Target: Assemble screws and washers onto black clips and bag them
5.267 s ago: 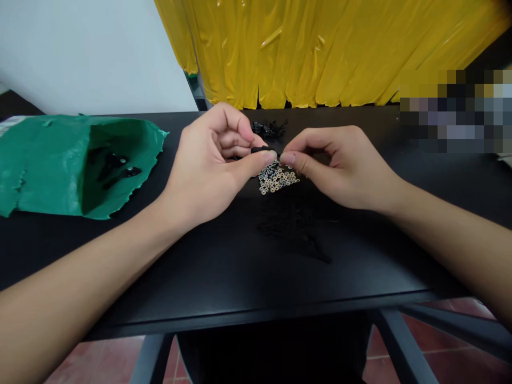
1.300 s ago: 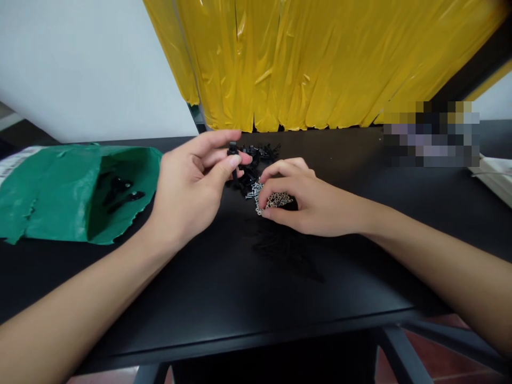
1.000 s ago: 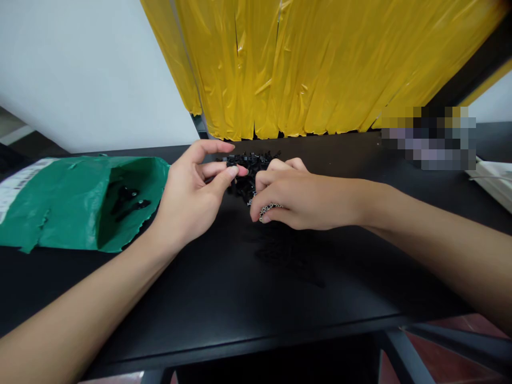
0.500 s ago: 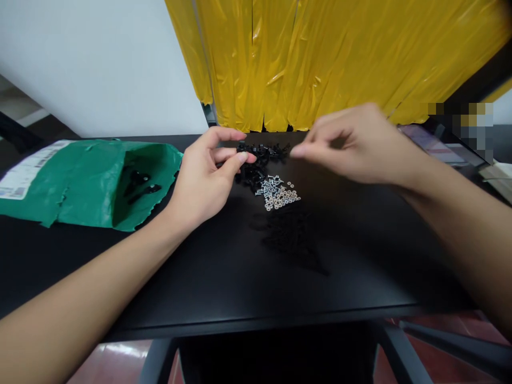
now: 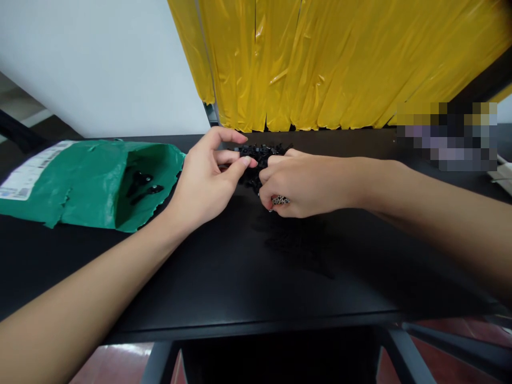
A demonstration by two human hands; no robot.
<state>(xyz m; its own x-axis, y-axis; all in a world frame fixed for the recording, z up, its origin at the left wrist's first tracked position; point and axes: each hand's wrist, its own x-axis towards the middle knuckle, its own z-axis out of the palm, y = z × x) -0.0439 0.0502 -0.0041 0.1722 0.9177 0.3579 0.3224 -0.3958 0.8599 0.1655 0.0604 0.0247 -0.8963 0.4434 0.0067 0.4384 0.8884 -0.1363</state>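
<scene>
The light is dim, with the pale panel (image 5: 100,64) at ten o'clock brightest. Glints streak the yellow sheeting (image 5: 320,64) at one; glare whitens the floor (image 5: 108,362) between seven and eight. Black parts (image 5: 264,153) at twelve merge murkily.

The bare right hand (image 5: 290,184) hid most of the small ring-shaped metal pieces (image 5: 280,200) and part of the heap of tiny black plastic parts (image 5: 264,153). What the bare left hand (image 5: 208,181) pinched was too dark to tell. The left edge cropped the green plastic bag (image 5: 86,184); a pixelated patch (image 5: 450,138) masked the far right.
</scene>
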